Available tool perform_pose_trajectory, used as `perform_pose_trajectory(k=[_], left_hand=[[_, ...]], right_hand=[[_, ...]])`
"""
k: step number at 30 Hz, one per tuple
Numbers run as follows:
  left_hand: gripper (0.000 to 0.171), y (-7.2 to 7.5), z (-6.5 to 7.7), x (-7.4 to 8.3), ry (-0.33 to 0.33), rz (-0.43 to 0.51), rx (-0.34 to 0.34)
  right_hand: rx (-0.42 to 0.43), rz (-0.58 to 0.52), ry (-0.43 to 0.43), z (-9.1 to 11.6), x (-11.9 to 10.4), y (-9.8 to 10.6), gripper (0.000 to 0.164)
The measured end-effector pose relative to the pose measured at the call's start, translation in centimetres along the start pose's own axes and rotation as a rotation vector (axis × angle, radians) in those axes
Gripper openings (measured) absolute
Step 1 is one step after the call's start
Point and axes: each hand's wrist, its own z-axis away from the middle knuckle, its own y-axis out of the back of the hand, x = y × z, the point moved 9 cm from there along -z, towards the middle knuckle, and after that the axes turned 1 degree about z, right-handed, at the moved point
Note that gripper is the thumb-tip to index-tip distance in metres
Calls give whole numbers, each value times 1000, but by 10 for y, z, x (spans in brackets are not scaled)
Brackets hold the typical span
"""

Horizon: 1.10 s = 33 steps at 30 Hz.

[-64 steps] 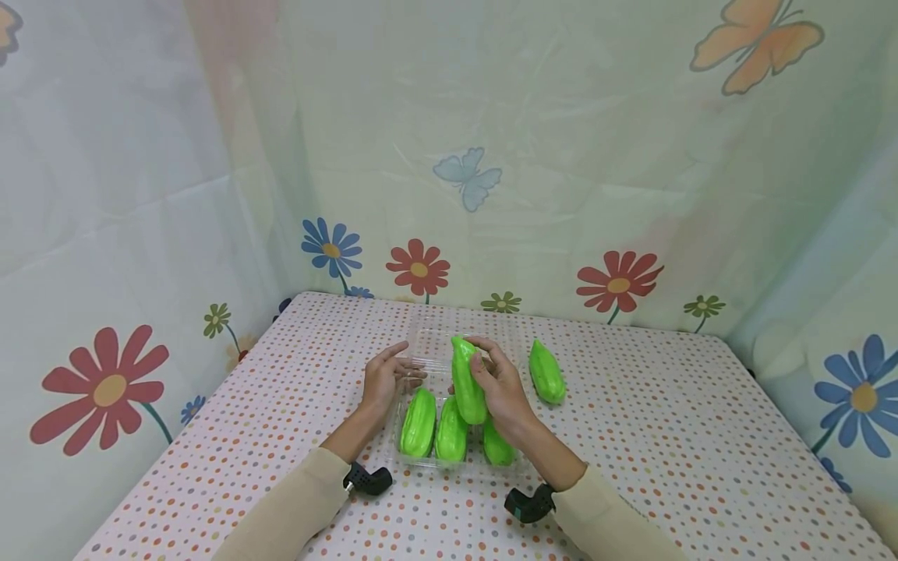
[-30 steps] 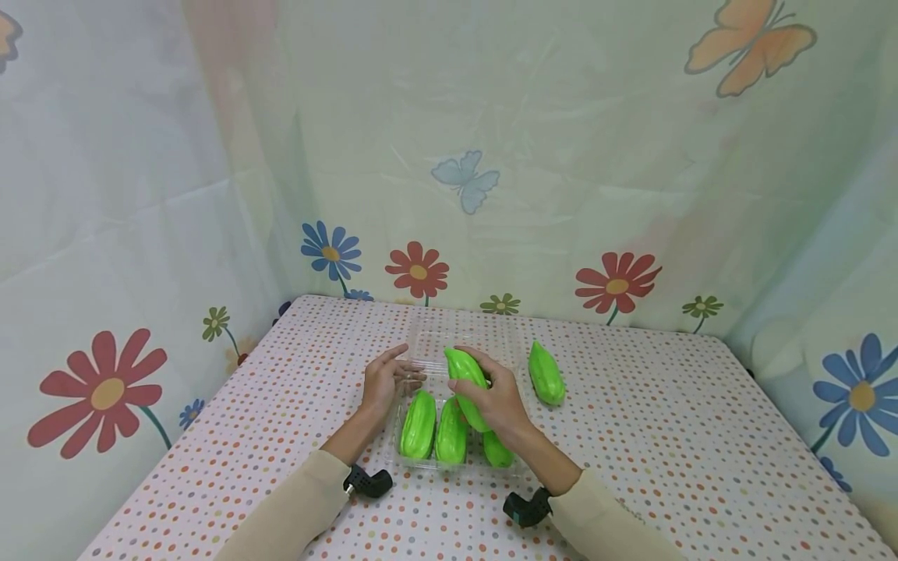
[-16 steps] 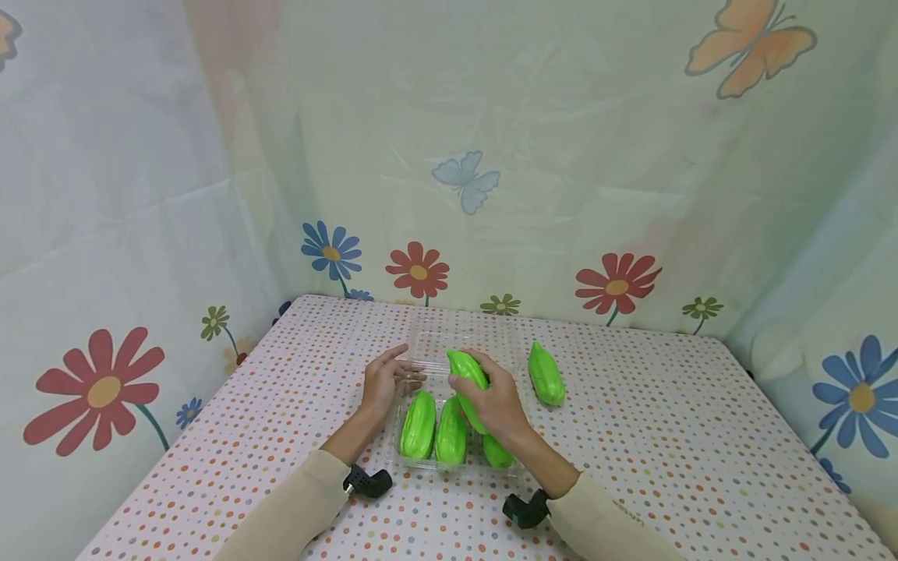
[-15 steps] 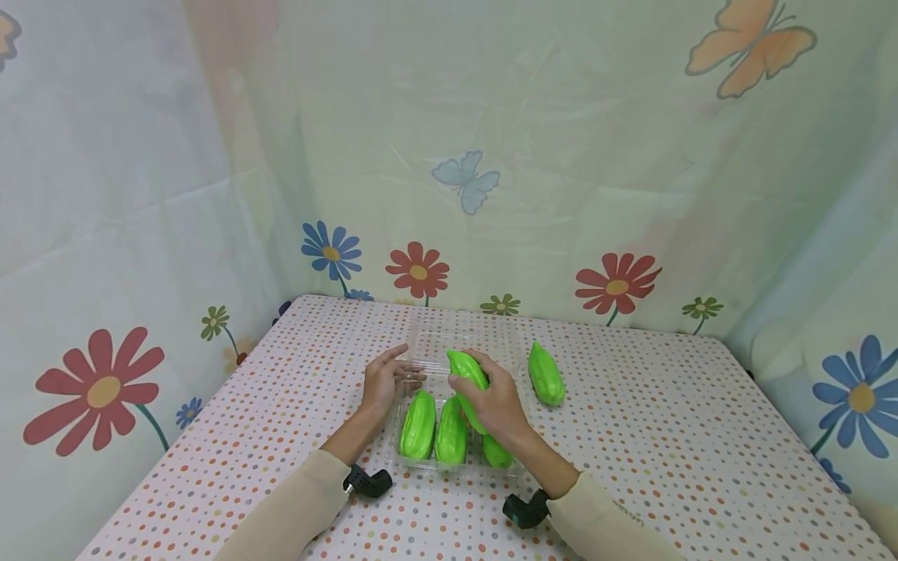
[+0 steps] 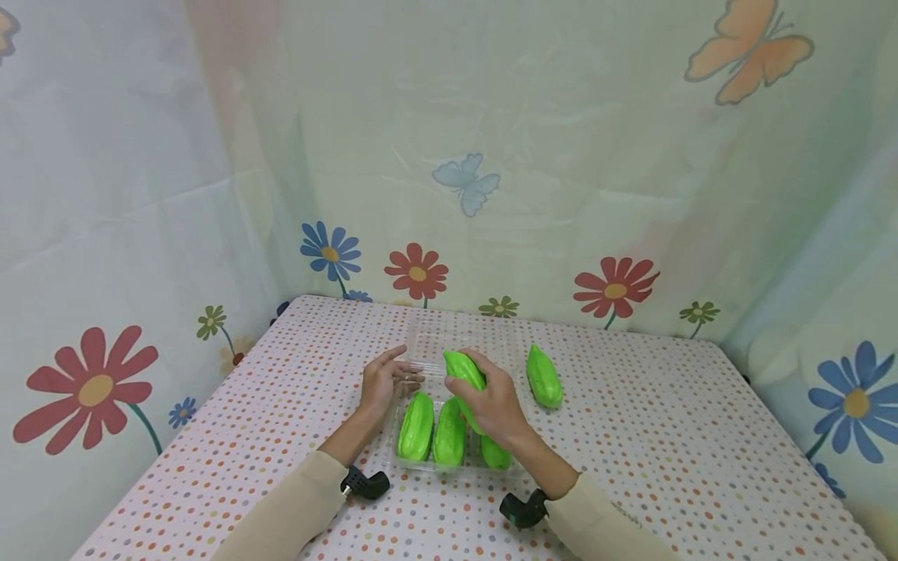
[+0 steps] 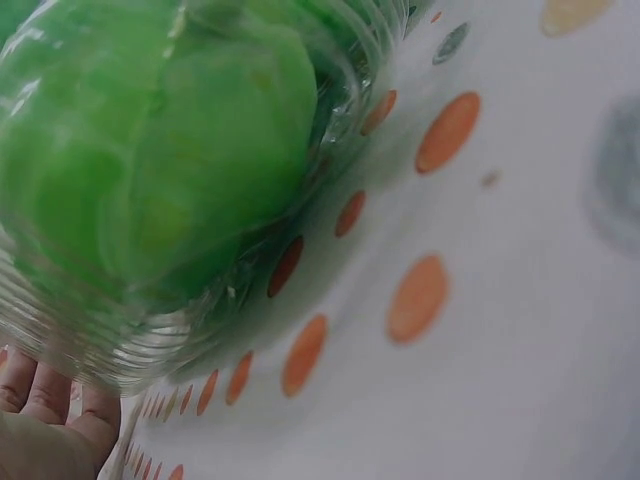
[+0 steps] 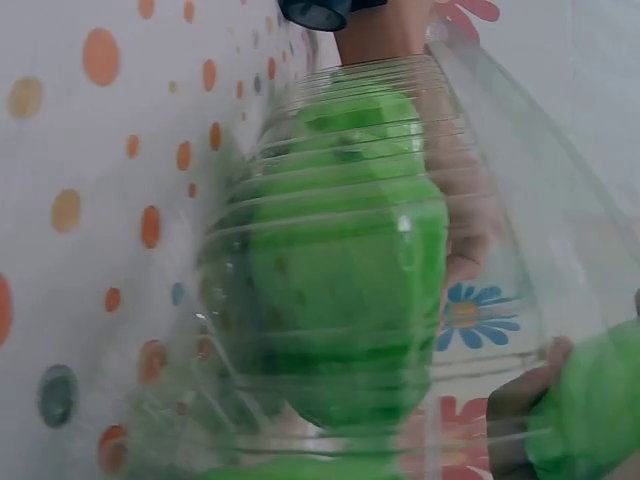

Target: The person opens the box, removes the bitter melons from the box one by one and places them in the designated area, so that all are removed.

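Note:
My right hand point(image 5: 496, 401) grips a bright green, ridged, fruit-like piece point(image 5: 463, 368) with a pointed tip, tilted above the clear plastic clamshell box point(image 5: 449, 470). Inside the box lie three like pieces: a left one point(image 5: 416, 427), a middle one point(image 5: 449, 433) and a right one point(image 5: 495, 453), partly hidden by the right hand and forearm. At the box's left side my left hand point(image 5: 379, 382) stays with loosely extended fingers point(image 6: 45, 395), close against the ribbed wall; contact is hard to tell. The right wrist view looks through the box wall at a green piece point(image 7: 345, 250).
The box's clear lid point(image 5: 459, 333) lies folded back behind it. Another green piece point(image 5: 544, 377) lies on the dotted tablecloth point(image 5: 652, 436) right of the lid. Flower-printed curtains point(image 5: 533, 156) close off the back and sides of the table.
Over two seconds the held green piece has tilted further and come slightly down and left in my right hand. The left hand and the pieces in the box keep their places.

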Motion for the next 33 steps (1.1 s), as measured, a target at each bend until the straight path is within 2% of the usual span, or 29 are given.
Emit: perform_pose_trajectory(k=[9, 15, 22, 28, 33], left_hand=[[58, 0, 0, -1, -1, 11, 8], [57, 1, 0, -2, 1, 18, 8], [56, -1, 1, 0, -4, 10, 0], [55, -1, 2, 1, -3, 1, -1], [52, -3, 2, 0, 2, -12, -14]], right_hand=[[4, 43, 15, -4, -11, 12, 53], [37, 79, 13, -8, -16, 29, 53], [83, 68, -21, -9, -22, 50, 56], [97, 83, 0, -14, -26, 63, 55], [108, 160, 14, -20, -25, 74, 57]])
